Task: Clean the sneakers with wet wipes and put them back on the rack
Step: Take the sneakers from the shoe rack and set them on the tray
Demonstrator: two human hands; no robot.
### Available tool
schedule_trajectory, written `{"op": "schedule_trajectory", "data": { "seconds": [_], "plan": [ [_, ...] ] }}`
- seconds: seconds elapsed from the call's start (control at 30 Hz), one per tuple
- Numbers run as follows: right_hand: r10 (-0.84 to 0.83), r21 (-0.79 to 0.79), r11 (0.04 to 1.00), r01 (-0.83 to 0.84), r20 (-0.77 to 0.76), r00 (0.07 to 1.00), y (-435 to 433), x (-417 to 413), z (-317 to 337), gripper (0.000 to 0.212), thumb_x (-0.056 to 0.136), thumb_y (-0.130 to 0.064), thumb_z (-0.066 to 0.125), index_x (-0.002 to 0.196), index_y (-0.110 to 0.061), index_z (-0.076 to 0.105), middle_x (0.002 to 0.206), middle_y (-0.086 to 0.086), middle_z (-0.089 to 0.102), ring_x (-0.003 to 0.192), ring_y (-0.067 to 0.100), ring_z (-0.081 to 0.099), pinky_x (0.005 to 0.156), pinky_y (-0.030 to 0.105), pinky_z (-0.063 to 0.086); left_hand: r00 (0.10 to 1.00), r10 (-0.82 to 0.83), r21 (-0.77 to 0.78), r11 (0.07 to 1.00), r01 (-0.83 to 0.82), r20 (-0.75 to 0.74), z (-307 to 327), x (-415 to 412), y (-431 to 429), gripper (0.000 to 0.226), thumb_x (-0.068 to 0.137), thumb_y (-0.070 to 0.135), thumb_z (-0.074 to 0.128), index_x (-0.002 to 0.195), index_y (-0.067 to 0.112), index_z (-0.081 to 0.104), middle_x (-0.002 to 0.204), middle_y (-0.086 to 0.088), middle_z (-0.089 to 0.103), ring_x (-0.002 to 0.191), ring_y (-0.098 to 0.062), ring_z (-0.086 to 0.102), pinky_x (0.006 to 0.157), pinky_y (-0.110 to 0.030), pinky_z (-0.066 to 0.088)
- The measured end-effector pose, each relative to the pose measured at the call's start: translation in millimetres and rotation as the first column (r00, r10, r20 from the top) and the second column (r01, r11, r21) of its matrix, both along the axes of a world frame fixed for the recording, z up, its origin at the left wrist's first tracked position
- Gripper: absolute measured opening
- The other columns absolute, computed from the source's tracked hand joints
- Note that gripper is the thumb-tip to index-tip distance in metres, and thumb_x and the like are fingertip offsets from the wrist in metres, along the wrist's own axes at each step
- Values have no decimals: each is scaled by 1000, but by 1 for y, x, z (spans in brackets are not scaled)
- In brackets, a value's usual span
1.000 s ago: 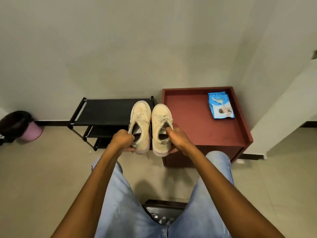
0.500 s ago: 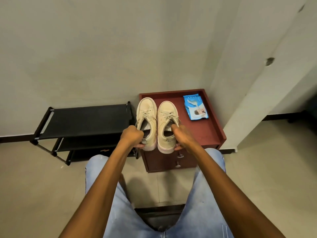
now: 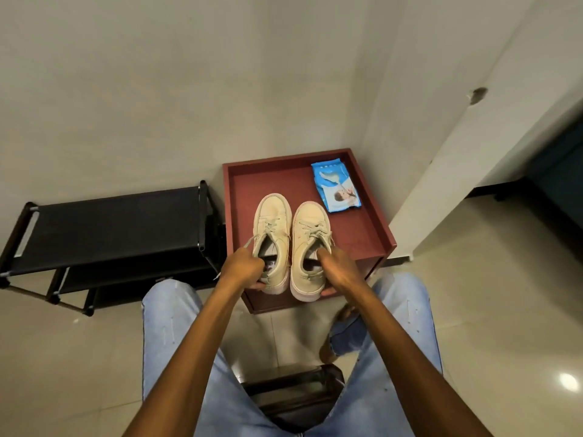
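Note:
Two cream sneakers are held side by side over the red-brown cabinet top (image 3: 372,238), toes pointing away from me. My left hand (image 3: 243,268) grips the heel collar of the left sneaker (image 3: 273,228). The right sneaker (image 3: 308,238) is gripped at its collar by my right hand (image 3: 339,266), with fingers inside the opening. A blue pack of wet wipes (image 3: 335,186) lies at the far right of the cabinet top. The black shoe rack (image 3: 107,228) stands to the left, its top shelf bare.
Walls close in behind the rack and cabinet and on the right. My legs in light jeans fill the lower view, with a dark stool (image 3: 293,395) between them. Tiled floor (image 3: 492,294) spreads to the right.
Both hands carried the sneakers rightward from over the rack's edge to above the cabinet top, and they now sit lower over it. My view turned right as well.

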State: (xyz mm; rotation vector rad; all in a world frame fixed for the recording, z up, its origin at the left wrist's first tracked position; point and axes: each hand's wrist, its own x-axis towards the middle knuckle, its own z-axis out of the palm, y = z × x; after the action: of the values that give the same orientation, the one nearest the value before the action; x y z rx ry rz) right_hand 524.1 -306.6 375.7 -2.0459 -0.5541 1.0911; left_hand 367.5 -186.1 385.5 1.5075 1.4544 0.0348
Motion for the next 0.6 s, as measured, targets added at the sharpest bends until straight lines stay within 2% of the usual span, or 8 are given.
{"op": "schedule_trajectory", "data": {
  "seconds": [0.07, 0.1, 0.13, 0.2, 0.33, 0.4, 0.47, 0.6],
  "plan": [
    [-5, -3, 1000, 5, -5, 1000, 9, 1, -7, 36, 94, -33, 41, 119, -16, 62, 107, 7, 68, 83, 22, 67, 49, 28, 59, 999, -14, 13, 1000, 14, -42, -4, 0, 10, 30, 93, 0, 52, 122, -1, 59, 91, -9, 65, 70, -25, 69, 48, -25, 57],
    [4, 2, 1000, -4, 19, 1000, 15, 1, -11, 35, 96, -31, 40, 119, -16, 62, 107, 7, 68, 82, 20, 67, 47, 24, 57, 999, -13, 23, 1000, 14, -51, -7, 1, 18, 28, 92, 1, 52, 119, 1, 60, 88, -7, 62, 72, -29, 71, 54, -31, 61],
    [4, 3, 1000, -4, 30, 1000, 21, 1, -13, 35, 97, -32, 40, 118, -15, 62, 107, 8, 68, 82, 21, 69, 47, 27, 58, 998, -7, 30, 1000, 9, -60, -9, 2, 24, 27, 92, 2, 52, 117, 3, 61, 88, -7, 62, 73, -31, 73, 62, -37, 64],
    [-17, -6, 1000, 17, 8, 1000, 40, 1, -22, 36, 96, -34, 40, 117, -14, 61, 108, 11, 67, 85, 26, 70, 51, 41, 62, 996, 1, 64, 998, 5, -91, -15, 6, 41, 25, 91, 5, 54, 113, 1, 63, 93, -12, 65, 69, -32, 74, 67, -45, 64],
    [-43, -21, 999, 43, 27, 999, 82, 3, -37, 27, 94, -34, 40, 114, -23, 55, 110, 9, 64, 93, 30, 68, 59, 46, 63, 990, -16, 161, 986, 38, -137, -33, 17, 79, 27, 87, 11, 60, 112, 3, 66, 98, -14, 69, 75, -32, 73, 68, -44, 64],
    [-54, -54, 997, 59, 81, 995, 98, 6, -49, 39, 86, -42, 37, 114, -24, 58, 109, 8, 68, 97, 31, 67, 78, 51, 61, 985, -36, 197, 978, 69, -167, -41, 21, 95, 26, 86, 14, 59, 109, 5, 68, 95, -14, 70, 76, -34, 72, 71, -44, 64],
    [-48, -73, 996, 58, 130, 990, 114, 13, -69, 55, 78, -49, 33, 118, -23, 60, 112, 8, 69, 102, 31, 65, 92, 49, 55, 981, -46, 206, 975, 85, -188, -48, 26, 110, 24, 86, 15, 59, 105, 6, 70, 92, -13, 71, 75, -33, 72, 73, -43, 63],
    [-28, -119, 992, 44, 139, 990, 125, 19, -97, 64, 75, -54, 30, 119, -19, 61, 111, 8, 69, 100, 30, 65, 92, 49, 55, 965, -98, 209, 966, 151, -243, -63, 32, 123, 18, 89, 13, 59, 101, 6, 71, 87, -9, 66, 76, -27, 65, 69, -33, 54]
  ]
}}
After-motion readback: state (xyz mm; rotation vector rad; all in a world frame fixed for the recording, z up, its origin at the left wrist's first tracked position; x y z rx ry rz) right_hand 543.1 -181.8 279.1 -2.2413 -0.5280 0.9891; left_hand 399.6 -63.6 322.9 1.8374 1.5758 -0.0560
